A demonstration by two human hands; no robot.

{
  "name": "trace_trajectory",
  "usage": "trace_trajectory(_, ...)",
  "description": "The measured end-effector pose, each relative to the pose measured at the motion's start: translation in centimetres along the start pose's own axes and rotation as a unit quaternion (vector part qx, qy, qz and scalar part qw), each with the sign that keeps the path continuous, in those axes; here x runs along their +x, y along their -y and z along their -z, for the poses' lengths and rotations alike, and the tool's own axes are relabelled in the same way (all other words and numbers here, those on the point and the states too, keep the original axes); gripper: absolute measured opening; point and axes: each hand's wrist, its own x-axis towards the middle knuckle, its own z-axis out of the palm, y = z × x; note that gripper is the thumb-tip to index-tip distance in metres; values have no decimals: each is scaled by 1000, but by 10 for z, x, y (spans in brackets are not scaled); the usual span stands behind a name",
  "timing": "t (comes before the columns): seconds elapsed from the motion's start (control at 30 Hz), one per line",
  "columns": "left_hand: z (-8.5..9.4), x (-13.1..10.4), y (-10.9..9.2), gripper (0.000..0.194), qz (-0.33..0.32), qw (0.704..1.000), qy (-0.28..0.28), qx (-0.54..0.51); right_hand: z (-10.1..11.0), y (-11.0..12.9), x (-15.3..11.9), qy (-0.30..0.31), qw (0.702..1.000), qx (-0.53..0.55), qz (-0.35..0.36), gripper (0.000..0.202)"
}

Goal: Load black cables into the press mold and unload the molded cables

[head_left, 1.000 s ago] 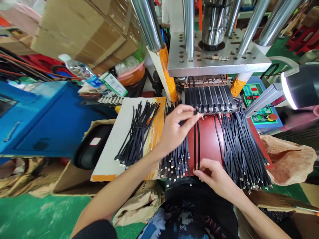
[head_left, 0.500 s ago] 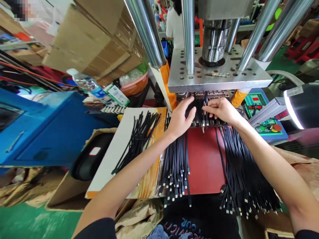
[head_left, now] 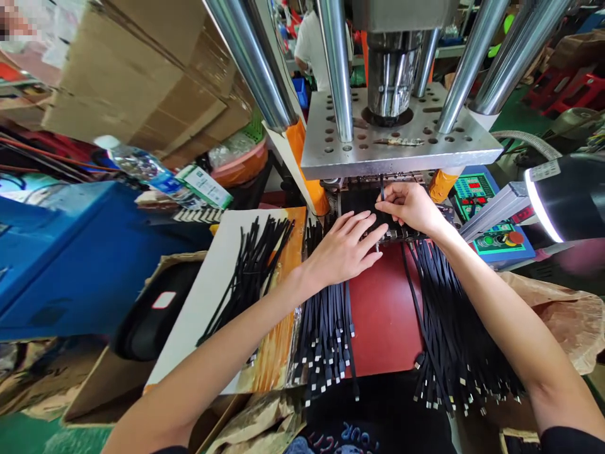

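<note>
My right hand (head_left: 411,205) pinches a thin black cable (head_left: 382,184) between thumb and fingertips, above a dark metal mould (head_left: 357,198) in the press. Beside it on the left, my left hand (head_left: 338,249) is palm down with fingers spread, its fingertips over the mould's front edge. Whether they touch it I cannot tell. A bundle of black cables with metal-tipped plugs (head_left: 326,337) hangs below my left hand. On the right, a thicker bundle of similar cables (head_left: 458,315) lies under my right forearm. Between the bundles shows a red mat (head_left: 385,321).
A drilled steel plate (head_left: 401,157) hangs over the mould, among upright steel columns (head_left: 335,82). More black cables (head_left: 250,265) lie on a white board (head_left: 189,309) at left. A control box (head_left: 503,243) and a ring lamp (head_left: 562,195) are at right. A person (head_left: 319,47) is behind.
My left hand has come down and toward me, from over the mould to its front edge, and its fingers have spread. My right hand still pinches a cable. The view has shifted slightly.
</note>
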Motion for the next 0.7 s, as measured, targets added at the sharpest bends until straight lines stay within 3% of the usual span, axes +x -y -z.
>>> trace_trajectory(0.17,0,4,-20,54,46,998,21,35,-5,2,2,-75,995,-59,-2,27)
trace_trajectory(0.27,-2,4,-30,55,80,995,30,47,-5,9,-11,-120,985,-124,20,24)
trace_trajectory(0.33,-1,4,-36,59,93,994,42,47,-3,15,-29,-116,967,-218,67,35)
trace_trajectory(0.4,1,5,-37,66,98,993,55,41,-1,21,-46,-71,935,-334,100,46)
trace_trajectory(0.5,6,13,-30,69,105,992,68,24,-3,28,-54,6,885,-462,59,51)
trace_trajectory(0.6,8,29,-11,65,127,989,79,10,-7,29,-33,14,849,-528,-5,52)
trace_trajectory(0.7,2,47,12,64,141,985,99,-5,-8,24,-4,5,833,-552,-22,53)
